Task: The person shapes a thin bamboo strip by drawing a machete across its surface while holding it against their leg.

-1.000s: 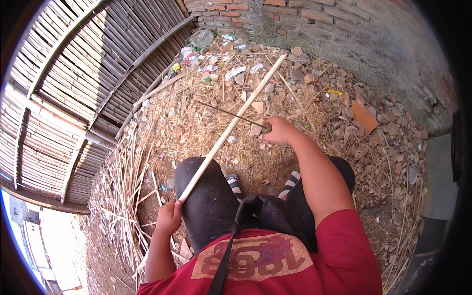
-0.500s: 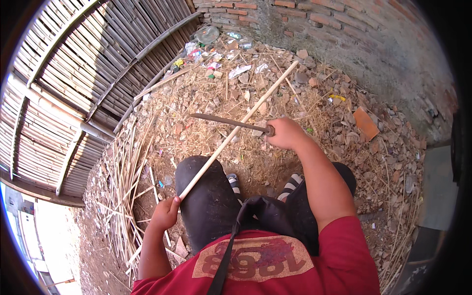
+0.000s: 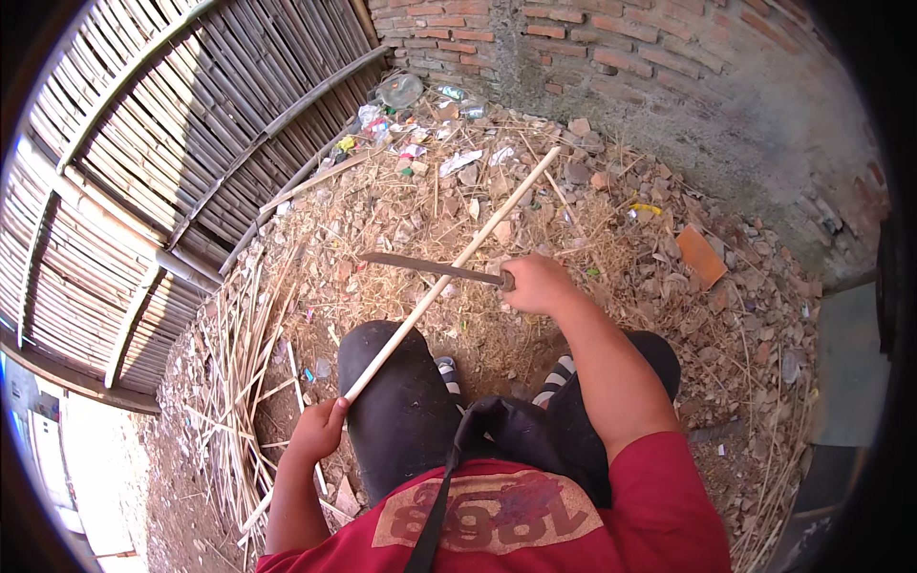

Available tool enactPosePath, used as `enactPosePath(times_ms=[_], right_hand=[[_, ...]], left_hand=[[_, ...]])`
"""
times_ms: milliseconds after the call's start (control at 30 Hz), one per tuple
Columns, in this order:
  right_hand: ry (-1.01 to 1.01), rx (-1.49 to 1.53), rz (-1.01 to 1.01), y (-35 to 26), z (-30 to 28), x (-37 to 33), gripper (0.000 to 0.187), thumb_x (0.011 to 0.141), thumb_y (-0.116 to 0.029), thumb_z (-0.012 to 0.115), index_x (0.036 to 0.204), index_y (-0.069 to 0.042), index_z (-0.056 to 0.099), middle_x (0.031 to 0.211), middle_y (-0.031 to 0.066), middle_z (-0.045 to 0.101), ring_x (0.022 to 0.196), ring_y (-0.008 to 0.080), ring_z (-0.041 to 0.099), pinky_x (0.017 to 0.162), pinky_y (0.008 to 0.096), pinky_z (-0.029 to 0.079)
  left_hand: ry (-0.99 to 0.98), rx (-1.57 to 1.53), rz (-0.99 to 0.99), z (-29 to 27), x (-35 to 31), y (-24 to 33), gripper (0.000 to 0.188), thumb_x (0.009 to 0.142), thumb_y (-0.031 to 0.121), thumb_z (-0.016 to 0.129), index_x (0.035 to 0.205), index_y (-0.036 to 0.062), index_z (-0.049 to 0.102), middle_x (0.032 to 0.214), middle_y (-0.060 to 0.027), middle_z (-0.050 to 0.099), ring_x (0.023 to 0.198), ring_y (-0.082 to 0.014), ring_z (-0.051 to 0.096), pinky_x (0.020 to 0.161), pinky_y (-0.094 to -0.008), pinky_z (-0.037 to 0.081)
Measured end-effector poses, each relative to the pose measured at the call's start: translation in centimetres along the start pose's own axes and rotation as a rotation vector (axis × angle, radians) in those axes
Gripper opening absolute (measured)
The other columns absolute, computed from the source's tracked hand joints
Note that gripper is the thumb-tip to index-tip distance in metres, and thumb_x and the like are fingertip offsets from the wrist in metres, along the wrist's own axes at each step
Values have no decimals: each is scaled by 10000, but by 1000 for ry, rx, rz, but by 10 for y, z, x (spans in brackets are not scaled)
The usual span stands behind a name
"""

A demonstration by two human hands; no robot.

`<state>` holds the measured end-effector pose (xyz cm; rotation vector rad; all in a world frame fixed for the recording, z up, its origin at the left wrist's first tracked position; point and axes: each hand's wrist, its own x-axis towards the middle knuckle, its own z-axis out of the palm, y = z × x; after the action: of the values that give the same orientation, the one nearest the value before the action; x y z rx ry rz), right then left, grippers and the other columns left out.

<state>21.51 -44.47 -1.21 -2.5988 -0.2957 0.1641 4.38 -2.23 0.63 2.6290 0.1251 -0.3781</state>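
My left hand (image 3: 319, 430) is closed around the near end of a long, pale stick (image 3: 406, 329), which looks like bamboo. The stick slants up and away to the right, passing over my left knee. In my right hand (image 3: 537, 285) is the handle of a machete (image 3: 430, 268), its dark blade pointing left. The blade crosses the stick around the middle, and seems to rest against it. My right fingers are wrapped round the handle, so most of the handle is hidden.
A pile of thin, pale strips (image 3: 234, 372) lies on the ground to my left. Rubble and dry straw cover the ground ahead, with litter (image 3: 411, 134) farther back. A slatted bamboo wall (image 3: 143, 143) stands at left, a brick wall (image 3: 611, 57) at the back and right.
The machete and my right hand have come slightly nearer and to the left along the stick. The stick's far end has dropped nearer; my left hand is a little lower in view.
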Motion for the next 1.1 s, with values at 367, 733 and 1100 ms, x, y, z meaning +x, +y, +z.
enactPosePath(times_ms=[367, 733, 1100], right_hand=[[53, 33, 42, 18, -9, -3, 283, 797, -344, 777, 969, -121, 745, 904, 152, 733, 901, 375, 706, 817, 481, 557], [29, 73, -1, 13, 0, 1, 301, 805, -337, 771, 954, -79, 729, 906, 165, 729, 916, 376, 703, 807, 486, 551], [-23, 67, 13, 11, -7, -3, 302, 807, -341, 771, 931, -70, 718, 937, 174, 720, 934, 380, 693, 817, 490, 549]], left_hand=[[13, -22, 41, 3, 6, -2, 583, 1074, 464, 461, 882, -47, 663, 798, -288, 665, 798, -472, 669, 746, -518, 511], [64, -37, 60, 13, 3, -12, 523, 1073, 427, 483, 883, -29, 656, 766, -275, 659, 757, -479, 660, 717, -513, 518], [54, 22, 52, 6, -1, -3, 543, 1073, 441, 470, 891, -32, 664, 788, -278, 666, 802, -481, 667, 741, -512, 516]])
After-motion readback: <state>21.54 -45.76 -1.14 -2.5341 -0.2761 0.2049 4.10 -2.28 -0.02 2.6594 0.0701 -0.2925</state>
